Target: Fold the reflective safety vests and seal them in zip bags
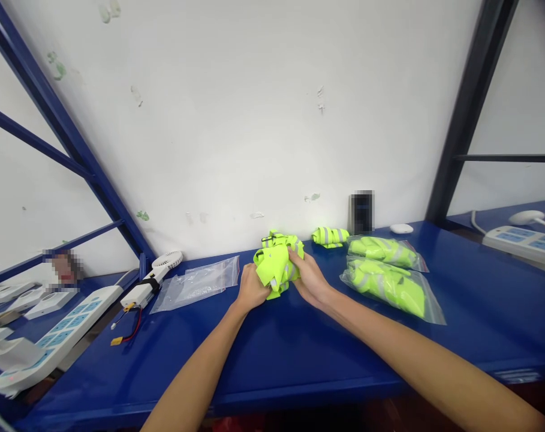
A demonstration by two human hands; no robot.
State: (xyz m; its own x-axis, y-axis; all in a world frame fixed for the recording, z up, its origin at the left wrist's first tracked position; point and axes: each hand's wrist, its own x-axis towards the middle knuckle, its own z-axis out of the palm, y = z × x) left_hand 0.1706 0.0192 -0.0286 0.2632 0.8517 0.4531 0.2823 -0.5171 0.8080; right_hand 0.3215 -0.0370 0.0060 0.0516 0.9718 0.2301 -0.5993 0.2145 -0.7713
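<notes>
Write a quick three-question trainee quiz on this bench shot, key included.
1. True or false: the left hand and the right hand both hold the same fluorescent fabric bundle.
2. Which lies nearest the left hand, on its left side?
A) power strip
B) flat clear plastic packaging
C) small white fan
3. How many filled clear bags lie to the right of the hands?

Key: 1. True. 2. B. 3. Two.

left hand (253, 288) partly behind neon fabric (273, 265)
</notes>
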